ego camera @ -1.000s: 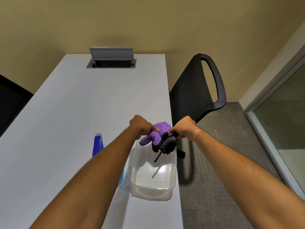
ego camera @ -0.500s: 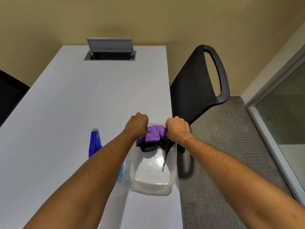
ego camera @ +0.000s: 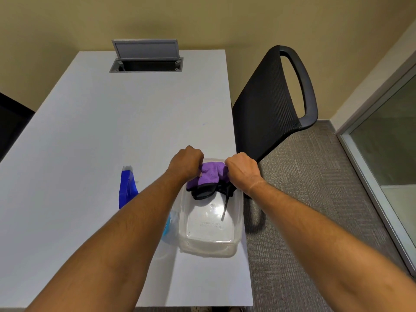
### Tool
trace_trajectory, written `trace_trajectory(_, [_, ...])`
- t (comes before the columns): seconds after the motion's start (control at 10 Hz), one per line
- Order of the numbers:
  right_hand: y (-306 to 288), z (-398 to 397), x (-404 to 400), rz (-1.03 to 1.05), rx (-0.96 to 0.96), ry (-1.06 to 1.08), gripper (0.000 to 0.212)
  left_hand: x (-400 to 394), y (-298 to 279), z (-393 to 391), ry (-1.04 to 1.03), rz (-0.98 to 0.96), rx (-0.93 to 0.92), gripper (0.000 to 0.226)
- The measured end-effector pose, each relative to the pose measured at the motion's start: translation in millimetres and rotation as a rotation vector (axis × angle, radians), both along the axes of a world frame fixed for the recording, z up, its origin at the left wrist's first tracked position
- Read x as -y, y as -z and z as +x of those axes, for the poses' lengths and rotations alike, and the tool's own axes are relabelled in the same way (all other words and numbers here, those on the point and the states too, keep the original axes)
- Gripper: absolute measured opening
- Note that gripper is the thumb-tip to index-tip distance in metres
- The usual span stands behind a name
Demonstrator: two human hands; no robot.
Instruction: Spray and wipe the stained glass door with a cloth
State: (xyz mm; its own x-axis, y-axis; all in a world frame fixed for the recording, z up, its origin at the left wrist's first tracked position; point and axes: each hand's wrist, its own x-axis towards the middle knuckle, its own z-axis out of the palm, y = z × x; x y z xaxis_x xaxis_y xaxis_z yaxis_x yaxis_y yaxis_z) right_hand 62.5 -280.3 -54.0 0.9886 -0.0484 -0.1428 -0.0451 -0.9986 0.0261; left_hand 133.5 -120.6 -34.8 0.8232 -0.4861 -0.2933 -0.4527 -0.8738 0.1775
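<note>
My left hand [ego camera: 186,164] and my right hand [ego camera: 242,169] both grip a purple cloth with a black edge [ego camera: 210,176], bunched between the fists over the far end of a clear plastic tub [ego camera: 211,242]. A thin stream of liquid runs down from the cloth into the tub. A spray bottle with a blue head [ego camera: 127,188] stands just left of my left forearm, its lower body partly hidden behind the arm. The glass door [ego camera: 387,140] is at the right edge of the view.
The tub sits near the right edge of a white table [ego camera: 90,136], which has an open cable hatch [ego camera: 146,57] at its far end. A black mesh chair [ego camera: 270,104] stands right of the table on grey carpet. Another dark chair [ego camera: 11,122] is at the left.
My hands have drawn closer together and lower over the tub, squeezing the cloth tighter. The head view has also tilted down slightly.
</note>
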Motion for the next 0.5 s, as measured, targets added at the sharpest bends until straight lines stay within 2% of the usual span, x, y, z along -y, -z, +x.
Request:
trace_trajectory(0.1, [2.7,-3.7,3.6,0.015,0.049,-0.014,0.011,-3.4,5.6,-1.8,0.050,-0.005,0.038,0.036])
trace_trajectory(0.2, [2.9,-8.6,4.8,0.008,0.083,-0.034,0.025,-7.7,8.6,-5.7,0.107,0.006,0.123,0.051])
trace_trajectory(0.3, [1.9,-16.0,3.1,-0.043,0.106,-0.035,0.054,-13.3,11.7,-13.8,0.184,0.078,0.235,0.081])
trace_trajectory(0.4, [-0.2,-21.3,-0.1,-0.064,0.099,-0.034,0.078,-15.6,12.5,-19.8,0.191,0.106,0.224,0.102])
trace_trajectory(0.5, [-3.5,-27.3,-7.0,-0.058,0.107,-0.018,0.095,-18.3,14.0,-28.3,0.193,0.110,0.214,0.113])
